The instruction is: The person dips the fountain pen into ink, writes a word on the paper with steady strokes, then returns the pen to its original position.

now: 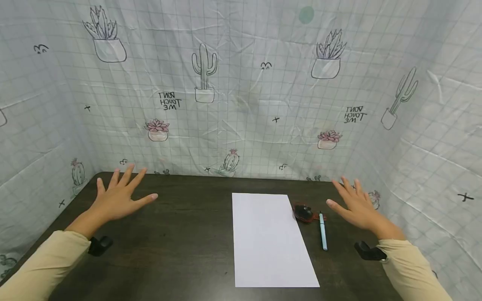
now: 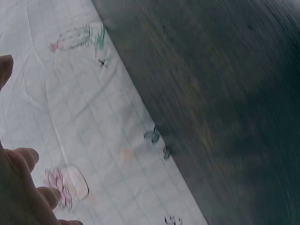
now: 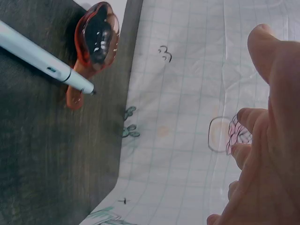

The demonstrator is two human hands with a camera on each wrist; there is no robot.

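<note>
Over the left of the dark table, my left hand [image 1: 116, 200] is held up with its fingers spread, holding nothing. My right hand [image 1: 357, 207] is raised in the same way over the right side, fingers straight. Nearest to it lies a light blue pen [image 1: 323, 232] with its dark tip pointing away from me. Beside the pen is a small hand mirror [image 1: 303, 212] with a translucent red-brown frame and a glossy dark face. In the right wrist view the pen [image 3: 40, 56] crosses over the mirror's handle [image 3: 75, 96]. A blank white sheet of paper [image 1: 269, 242] lies left of both.
The dark wooden table [image 1: 169, 251] is bounded by a pale gridded cloth [image 1: 241, 117] printed with cacti, at the back and both sides. Black wrist straps [image 1: 101, 246] show at both cuffs.
</note>
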